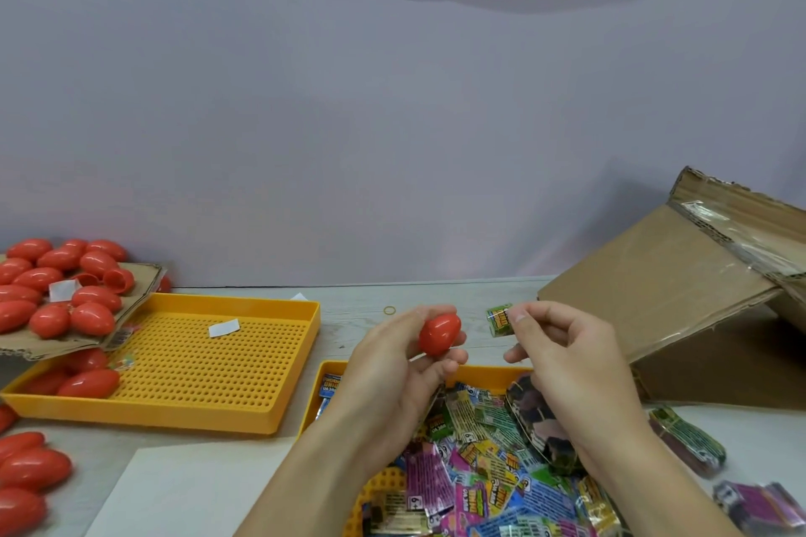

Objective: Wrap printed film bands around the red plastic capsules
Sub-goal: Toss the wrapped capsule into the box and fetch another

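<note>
Pale surface below. My left hand grips glossy red plastic capsule by lower end; right hand pinches green printed film band alongside. Capsule rigid, slippery; film flimsy, I'd hold edges.

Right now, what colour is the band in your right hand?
Mostly green film band, yellow-red print; head view.

We logged the red capsule as smooth, glossy plastic, and the film band as thin, shiny printed film, like the loose bands heaped in the near tray. We noted both yellow trays as matt perforated plastic, and the box as rough brown corrugated cardboard with glossy clear tape. We recorded the tabletop as pale, matt, wood-grained.
</note>
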{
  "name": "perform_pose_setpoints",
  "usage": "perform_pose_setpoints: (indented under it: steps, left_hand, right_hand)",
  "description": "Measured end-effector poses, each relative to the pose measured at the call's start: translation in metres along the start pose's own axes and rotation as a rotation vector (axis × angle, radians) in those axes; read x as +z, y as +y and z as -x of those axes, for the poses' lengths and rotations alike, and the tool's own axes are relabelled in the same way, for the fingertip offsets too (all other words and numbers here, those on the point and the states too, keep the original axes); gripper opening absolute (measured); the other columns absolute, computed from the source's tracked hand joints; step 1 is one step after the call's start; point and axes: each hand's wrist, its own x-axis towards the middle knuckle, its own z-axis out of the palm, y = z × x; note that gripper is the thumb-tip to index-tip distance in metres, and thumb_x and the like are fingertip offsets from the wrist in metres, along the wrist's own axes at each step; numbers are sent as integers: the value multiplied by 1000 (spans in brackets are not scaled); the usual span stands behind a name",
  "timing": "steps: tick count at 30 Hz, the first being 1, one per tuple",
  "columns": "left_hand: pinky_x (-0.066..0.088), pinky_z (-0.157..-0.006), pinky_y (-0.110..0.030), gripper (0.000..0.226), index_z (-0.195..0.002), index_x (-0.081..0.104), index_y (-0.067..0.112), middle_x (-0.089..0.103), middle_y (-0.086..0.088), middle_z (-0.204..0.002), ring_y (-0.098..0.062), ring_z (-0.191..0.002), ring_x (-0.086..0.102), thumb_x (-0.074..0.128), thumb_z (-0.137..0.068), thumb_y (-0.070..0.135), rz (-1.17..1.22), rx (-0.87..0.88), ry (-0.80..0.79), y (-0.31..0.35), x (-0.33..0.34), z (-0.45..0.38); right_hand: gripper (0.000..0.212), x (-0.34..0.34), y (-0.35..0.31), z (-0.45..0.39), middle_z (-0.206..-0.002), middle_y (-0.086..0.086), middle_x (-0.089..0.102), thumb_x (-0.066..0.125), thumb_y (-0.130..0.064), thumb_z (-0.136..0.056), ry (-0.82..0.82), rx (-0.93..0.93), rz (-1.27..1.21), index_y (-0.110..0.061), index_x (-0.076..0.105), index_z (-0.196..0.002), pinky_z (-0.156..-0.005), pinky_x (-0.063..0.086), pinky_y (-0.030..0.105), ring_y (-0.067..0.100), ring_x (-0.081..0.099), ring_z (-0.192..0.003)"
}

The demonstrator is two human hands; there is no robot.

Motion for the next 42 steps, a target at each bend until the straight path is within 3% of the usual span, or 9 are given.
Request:
perform_pose_setpoints:
  steps: [3,7,11,15,21,28,33,39,42]
  left_hand:
    - [57,-63,-22,20,-111,68,-2,71,-21,-94,-21,-72,70,59,-93,3,13,-24,-30,-1,0,1]
    - [56,-55,-25,22,-114,57,-2,71,-22,-83,-24,-62,66,51,-101,15,-46,-10,-26,-3,3,0]
    - [55,-55,-25,24,-112,60,-2,71,-18,-83,-23,-61,66,52,-101,18,-134,-17,-8,-7,2,-1]
    - [54,-56,-24,25,-114,60,-3,71,-19,-83,-21,-61,65,54,-100,16,-148,-42,-35,-8,1,-1]
    - [57,-63,-24,26,-116,61,-6,71,-23,-90,-21,-69,66,56,-98,13,-91,-56,-81,-8,-2,-2]
    - [57,-80,-25,29,-105,74,-1,72,-20,-109,-25,-90,73,71,-84,19,-150,36,-135,-11,-4,-3]
    - [58,-82,-23,19,-104,74,18,77,-4,-99,-16,-92,74,74,-86,17,-422,203,-86,-14,-4,-1]
    - [55,-69,-15,28,-109,72,22,75,2,-97,-10,-90,71,78,-83,20,-699,353,-53,-14,-2,1]
    - [58,-77,-22,29,-109,73,22,75,5,-96,-10,-89,71,80,-81,18,-772,387,-65,-15,-1,1]
  right_hand:
    - [12,0,0,0,-72,-3,71,64,-30,-93,-3,-5,-3,-30,69,-82,-49,39,23,2,53,-38]
    - [12,0,0,0,-73,-6,72,63,-29,-93,5,-25,-3,-30,69,-83,-49,39,23,2,52,-38]
    - [11,0,0,0,-73,-7,72,63,-30,-94,-16,-41,-3,-29,70,-86,-42,41,22,5,50,-38]
    - [13,2,-1,2,-75,-9,72,65,-25,-92,-64,-105,10,-27,71,-81,-51,41,23,-1,54,-44]
    - [17,0,0,2,-78,-24,69,69,-23,-89,-110,-190,122,-33,70,-75,-43,37,5,-8,55,-48]
    - [20,-1,-4,3,-79,-20,69,71,-12,-87,-152,-280,162,-30,73,-78,-61,46,10,0,63,-79]
    - [15,-4,-4,5,-79,-18,68,72,-21,-86,-164,-236,130,-33,73,-77,-49,40,11,-2,55,-53]
    - [14,-1,-5,4,-69,-7,67,73,-35,-81,-110,-192,91,-28,74,-69,-44,41,15,4,49,-45]
    - [13,1,-5,5,-67,-5,69,74,-32,-81,-105,-185,97,-25,75,-70,-47,44,18,9,55,-51]
